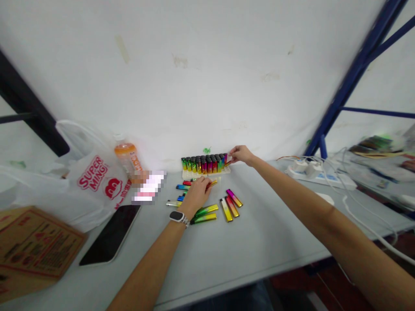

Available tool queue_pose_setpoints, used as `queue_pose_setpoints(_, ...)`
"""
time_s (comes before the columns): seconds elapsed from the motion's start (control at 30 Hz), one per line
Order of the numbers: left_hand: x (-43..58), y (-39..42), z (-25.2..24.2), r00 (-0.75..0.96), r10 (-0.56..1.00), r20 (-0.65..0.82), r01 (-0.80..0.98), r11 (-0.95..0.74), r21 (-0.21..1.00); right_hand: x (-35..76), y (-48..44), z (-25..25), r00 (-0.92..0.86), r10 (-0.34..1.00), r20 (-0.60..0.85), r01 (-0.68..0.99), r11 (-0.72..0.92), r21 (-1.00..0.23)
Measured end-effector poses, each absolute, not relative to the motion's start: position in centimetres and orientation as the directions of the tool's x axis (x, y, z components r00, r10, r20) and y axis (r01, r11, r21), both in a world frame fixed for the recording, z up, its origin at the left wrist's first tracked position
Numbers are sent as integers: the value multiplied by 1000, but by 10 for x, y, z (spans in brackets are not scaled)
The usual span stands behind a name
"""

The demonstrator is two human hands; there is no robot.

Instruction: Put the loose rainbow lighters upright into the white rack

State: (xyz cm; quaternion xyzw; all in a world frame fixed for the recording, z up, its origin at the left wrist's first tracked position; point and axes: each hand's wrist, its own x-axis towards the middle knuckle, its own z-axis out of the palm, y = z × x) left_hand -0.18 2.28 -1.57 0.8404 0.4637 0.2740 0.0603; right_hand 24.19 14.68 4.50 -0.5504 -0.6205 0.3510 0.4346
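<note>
Upright lighters (204, 165) with shiny multicoloured bodies and dark tops stand in rows in a white holder (188, 176) against the wall. At the holder's right end, my right hand (241, 154) pinches a lighter (227, 163). My left hand (198, 192), with a watch on its wrist, is closed around another lighter, whose gold end (213, 183) sticks out to the right. Under and beside that hand lie several loose lighters (207, 210), partly hidden by it. Further right, a white-and-yellow lighter (226, 210), a red-and-yellow one (232, 206) and a purple-and-yellow one (234, 198) lie on the table.
On the left are a cardboard box (42, 246), a white plastic bag (87, 177), an orange-capped drink bottle (127, 155) and a black phone (110, 235). A power strip (320, 177) with plugs and white cables lies at the right, near a blue metal frame (343, 86).
</note>
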Motion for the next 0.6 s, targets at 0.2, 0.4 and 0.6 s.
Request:
queue_pose_setpoints(0.2, -4, 22, -18, 414, 831, 371, 774, -536, 338, 251, 146, 37, -15, 984, 175, 545, 155, -824)
queue_pose_setpoints(0.4, -3, 20, -15, 436, 829, 349, 771, -545, 331, 279, 127, 8, -54, 978, 204, 768, 171, -617)
queue_pose_setpoints(0.6, 1, 20, -14, 448, 821, 353, 759, -558, 336, 284, 115, -2, -328, 936, 129, 934, 342, -104)
